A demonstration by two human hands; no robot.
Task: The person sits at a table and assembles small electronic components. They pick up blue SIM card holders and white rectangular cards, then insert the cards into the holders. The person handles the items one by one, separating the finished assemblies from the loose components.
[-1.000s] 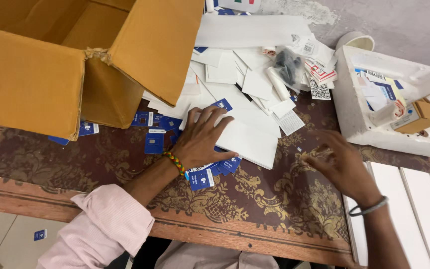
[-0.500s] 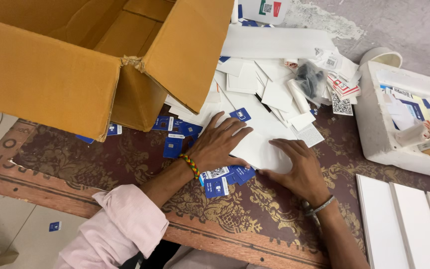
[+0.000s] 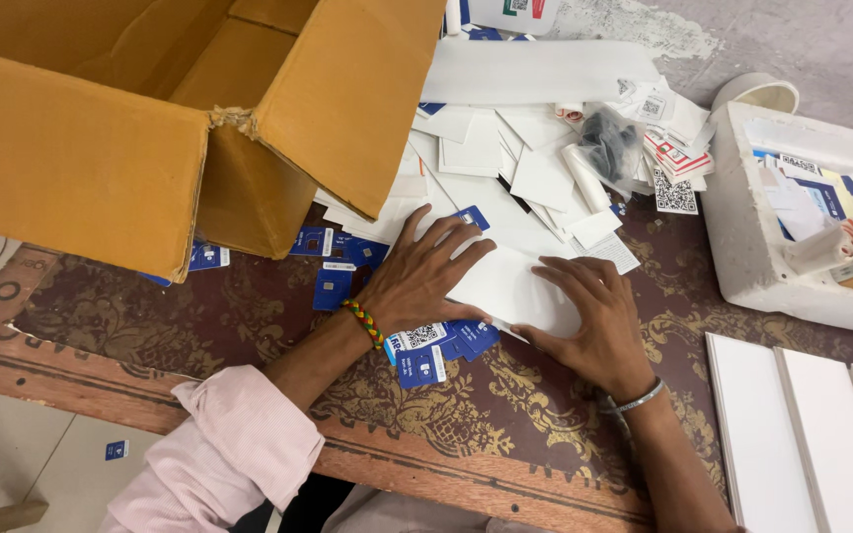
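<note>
— White card (image 3: 510,288) lies flat on the patterned tabletop (image 3: 249,326), under both hands.

— How do they sit?

— Left hand (image 3: 422,276) and right hand (image 3: 594,316) press down, palms flat, fingers spread, gripping nothing.

— Around it?

— Small blue cards (image 3: 436,345) under the left wrist, loose white sheets (image 3: 505,158) beyond, one cardboard box (image 3: 150,128) left, one white foam tray (image 3: 802,227) right.

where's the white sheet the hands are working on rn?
Head view, centre of frame: the white sheet lies flat on the patterned table, pressed between the left hand and right hand, just above the small blue cards.
</note>
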